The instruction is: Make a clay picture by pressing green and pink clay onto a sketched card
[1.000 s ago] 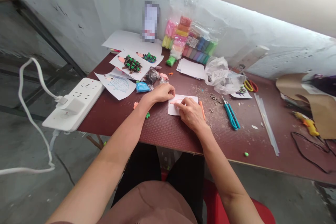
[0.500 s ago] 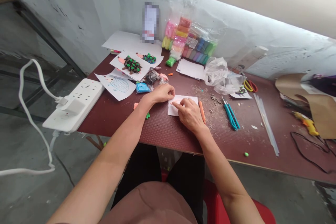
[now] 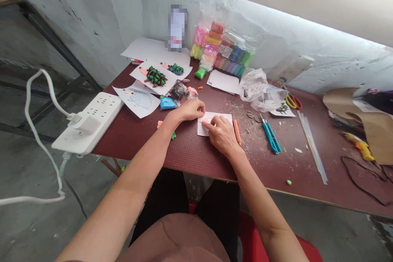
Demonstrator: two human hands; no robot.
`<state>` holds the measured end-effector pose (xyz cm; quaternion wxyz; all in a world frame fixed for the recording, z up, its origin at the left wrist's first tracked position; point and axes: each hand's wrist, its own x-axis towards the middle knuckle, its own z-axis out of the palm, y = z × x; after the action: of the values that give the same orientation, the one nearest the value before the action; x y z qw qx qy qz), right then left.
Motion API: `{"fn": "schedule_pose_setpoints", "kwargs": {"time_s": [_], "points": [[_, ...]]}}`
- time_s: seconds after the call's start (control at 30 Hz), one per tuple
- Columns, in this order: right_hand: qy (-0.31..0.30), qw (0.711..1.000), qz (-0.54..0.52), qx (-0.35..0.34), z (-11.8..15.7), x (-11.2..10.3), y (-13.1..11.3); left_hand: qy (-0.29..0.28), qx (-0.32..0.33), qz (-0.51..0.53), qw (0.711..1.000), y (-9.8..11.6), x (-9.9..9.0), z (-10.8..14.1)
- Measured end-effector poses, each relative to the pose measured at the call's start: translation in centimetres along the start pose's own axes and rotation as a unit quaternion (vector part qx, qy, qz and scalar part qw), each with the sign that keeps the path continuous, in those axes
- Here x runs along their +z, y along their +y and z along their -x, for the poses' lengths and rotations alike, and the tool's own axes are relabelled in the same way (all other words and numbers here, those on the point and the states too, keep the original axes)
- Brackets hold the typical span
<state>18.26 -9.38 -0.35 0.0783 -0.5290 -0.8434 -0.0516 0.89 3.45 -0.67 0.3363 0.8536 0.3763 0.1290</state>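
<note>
My right hand (image 3: 221, 135) lies on a small white card (image 3: 225, 118), its index finger pressing along a strip of pink modelling clay (image 3: 205, 120). My left hand (image 3: 190, 110) rests on the maroon table (image 3: 187, 151), with its fingertips at the card's upper left corner. Neither hand visibly grips anything. An orange clay tool (image 3: 236, 132) lies just right of my right hand. Part of the pink clay is hidden under my fingers.
Left of my hands lie hedgehog pictures (image 3: 155, 77) and bagged blue clay (image 3: 168, 103). Clay packs (image 3: 221, 45) stand at the back. Teal scissors (image 3: 270, 137) and a white power strip (image 3: 87, 123) lie on either side.
My right hand has shifted slightly across the card, with its index finger moving along the pink clay. My left hand stays in place, and the view has shifted a little.
</note>
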Motion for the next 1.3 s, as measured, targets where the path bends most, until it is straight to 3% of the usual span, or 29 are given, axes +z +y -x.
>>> {"fn": "schedule_pose_setpoints", "kwargs": {"time_s": [0.9, 1.1, 1.3], "points": [[0.049, 0.998, -0.033, 0.024, 0.20, 0.22, 0.25, 0.018, -0.034, -0.037, 0.999, 0.67, -0.13, 0.45], [0.045, 0.998, -0.032, 0.015, 0.18, 0.32, 0.32, 0.052, -0.063, -0.065, 0.995, 0.71, -0.49, 0.88], [0.048, 0.998, -0.029, 0.019, 0.25, 0.40, 0.34, 0.042, -0.086, -0.072, 0.993, 0.98, -0.66, 0.99]]}}
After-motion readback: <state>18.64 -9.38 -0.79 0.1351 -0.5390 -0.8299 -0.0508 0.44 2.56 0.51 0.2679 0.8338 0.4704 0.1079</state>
